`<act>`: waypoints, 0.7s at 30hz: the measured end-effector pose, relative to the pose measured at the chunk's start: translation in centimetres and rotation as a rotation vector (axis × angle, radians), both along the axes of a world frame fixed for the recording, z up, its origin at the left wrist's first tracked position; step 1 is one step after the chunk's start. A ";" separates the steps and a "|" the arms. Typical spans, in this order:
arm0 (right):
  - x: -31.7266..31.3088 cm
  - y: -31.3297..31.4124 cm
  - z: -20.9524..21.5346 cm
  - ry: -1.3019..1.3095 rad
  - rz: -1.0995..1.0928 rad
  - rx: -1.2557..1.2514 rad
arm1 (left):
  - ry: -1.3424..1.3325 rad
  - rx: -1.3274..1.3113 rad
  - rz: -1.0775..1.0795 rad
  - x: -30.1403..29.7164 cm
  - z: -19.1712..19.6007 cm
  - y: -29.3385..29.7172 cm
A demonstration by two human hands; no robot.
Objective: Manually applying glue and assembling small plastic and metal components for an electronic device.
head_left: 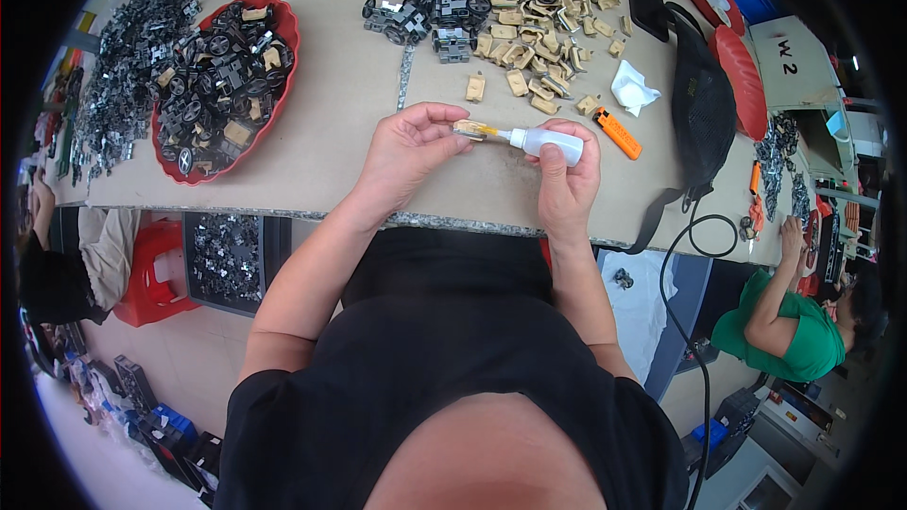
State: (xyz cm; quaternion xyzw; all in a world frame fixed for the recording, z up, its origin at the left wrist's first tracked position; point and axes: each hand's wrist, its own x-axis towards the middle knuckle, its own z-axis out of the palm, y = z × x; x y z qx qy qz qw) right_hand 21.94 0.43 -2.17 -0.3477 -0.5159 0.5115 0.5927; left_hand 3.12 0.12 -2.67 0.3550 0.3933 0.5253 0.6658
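Observation:
Between thumb and fingers, my left hand [413,149] pinches a small tan and metallic part [470,129]. My right hand [573,175] is wrapped round a white squeeze bottle [548,144] with a narrow nozzle, tilted so that its tip meets or nearly meets the small part. Both hands are above the front edge of the table. Beyond them lies a spread of tan plastic pieces [517,83], and past those a heap of black wheeled toy chassis [455,9]. An orange utility knife [618,133] rests just right of my right hand.
A red scalloped tray [294,47] full of chassis stands at the left, beside a pile of small dark parts [118,66]. Crumpled white tissue [633,89], a black bag [704,99] and a black cable [704,359] are at the right. A person in green [789,326] sits at far right.

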 end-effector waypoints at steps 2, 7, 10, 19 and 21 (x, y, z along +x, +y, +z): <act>0.1 0.0 -0.2 -0.048 0.005 0.048 | 0.021 0.007 0.005 0.1 0.1 -0.1; 0.3 0.1 -0.6 -0.110 0.004 0.090 | 0.077 0.012 -0.003 0.1 0.2 -0.2; 0.3 0.2 -0.6 -0.128 -0.006 0.088 | 0.089 0.016 0.002 0.2 0.1 -0.2; 0.2 0.1 -0.6 -0.171 -0.016 0.090 | 0.098 0.030 0.001 0.2 0.2 -0.2; 0.3 0.0 -0.6 -0.179 -0.011 0.096 | 0.102 0.029 0.000 0.2 0.2 -0.2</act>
